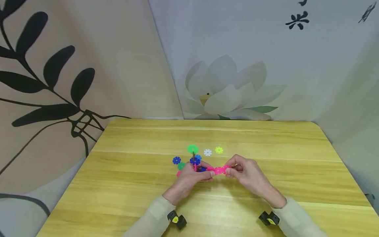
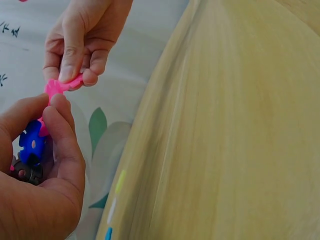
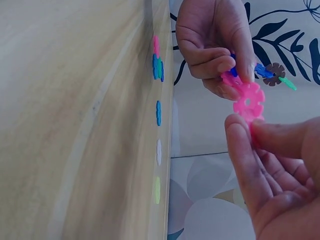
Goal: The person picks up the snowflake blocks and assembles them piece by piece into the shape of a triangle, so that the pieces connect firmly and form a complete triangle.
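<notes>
A chain of interlocking plastic snowflake discs is stretched between both hands above the table. My left hand (image 1: 189,178) grips its left part, with a blue disc (image 2: 32,142) showing inside the curled fingers. From that hand a brown disc (image 3: 274,74) and a green disc (image 3: 288,83) stick out. Toward the right the chain carries a notched pink disc (image 3: 248,101). My right hand (image 1: 249,172) pinches the pink end of the chain between thumb and index finger. Fingertips cover part of that end, so how the last pieces join cannot be told.
Loose discs lie on the wooden table (image 1: 124,187) beyond the hands: white (image 1: 208,152), yellow-green (image 1: 219,150) and light blue (image 1: 198,157). Left of the left hand are a dark blue disc (image 1: 176,160), a teal one (image 1: 181,166) and a pink one (image 1: 179,173).
</notes>
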A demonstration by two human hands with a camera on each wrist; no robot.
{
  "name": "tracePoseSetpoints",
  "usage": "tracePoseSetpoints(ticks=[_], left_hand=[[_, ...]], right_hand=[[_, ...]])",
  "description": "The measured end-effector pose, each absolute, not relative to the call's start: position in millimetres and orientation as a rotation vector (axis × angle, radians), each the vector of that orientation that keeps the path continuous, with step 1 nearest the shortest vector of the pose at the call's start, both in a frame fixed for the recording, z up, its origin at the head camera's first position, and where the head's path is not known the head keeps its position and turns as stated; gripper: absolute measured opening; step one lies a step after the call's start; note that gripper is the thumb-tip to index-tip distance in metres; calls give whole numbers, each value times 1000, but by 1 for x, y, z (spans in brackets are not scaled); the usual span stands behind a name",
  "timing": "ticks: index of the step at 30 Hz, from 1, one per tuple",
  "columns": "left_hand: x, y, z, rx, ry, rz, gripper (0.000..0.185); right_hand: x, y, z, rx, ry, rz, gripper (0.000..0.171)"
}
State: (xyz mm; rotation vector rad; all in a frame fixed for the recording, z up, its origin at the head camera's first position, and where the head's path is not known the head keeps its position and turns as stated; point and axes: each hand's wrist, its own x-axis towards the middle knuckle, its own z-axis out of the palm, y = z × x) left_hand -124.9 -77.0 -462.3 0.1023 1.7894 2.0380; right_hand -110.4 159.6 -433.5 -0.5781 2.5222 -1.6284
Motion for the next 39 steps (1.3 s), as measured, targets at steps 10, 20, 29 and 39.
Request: tracePoseSetpoints(ticks=[10,20,29,39], left_hand=[[-126,-80,-463,98,1807,2006,26],[-129,-84,-461,145,1840,1935,25],[-125,-83,-460,93,1870,1967,26],[-122,-92,-459,63,1892,2034,28]], right_hand=[[-112,155,-435,-596,2550,-1575,13],[-113,154,-433,-696,2609,-1463,12],[-114,153,-435,-616,2613,-1463,11],[-128,162,-434,-687,2562,-1428,18]])
